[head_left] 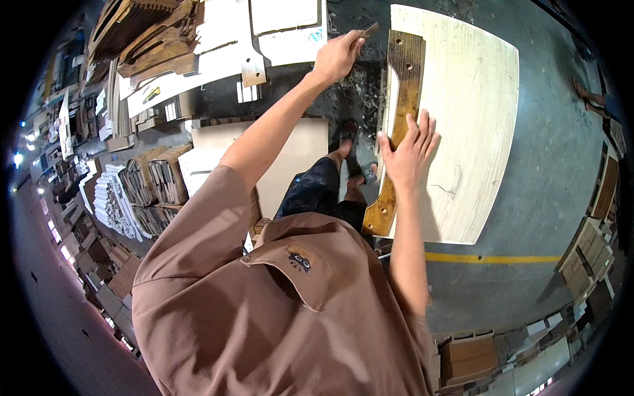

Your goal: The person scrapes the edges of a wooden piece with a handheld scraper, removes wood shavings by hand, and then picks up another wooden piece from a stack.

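A large pale wood-grain board [472, 125] lies in front of me to the right, and along its left edge rests a brown wooden template [408, 79] with a curved cutout and several holes. My right hand [413, 145] presses down with its fingers spread, partly on the template and partly on the board. Up past the template's far left corner, my left hand [335, 58] is closed on a small thin flat piece [370, 30], brownish and held by one end. I cannot make out its exact kind. The left hand is apart from the board.
On the left, a white-topped table [224, 66] carries brown wooden shapes [148, 43] and a yellow-and-black tool [152, 94]. Below it are a beige panel [300, 145] and bundled strips [165, 175]. Shavings litter the floor. Another person's legs [590, 96] show far right.
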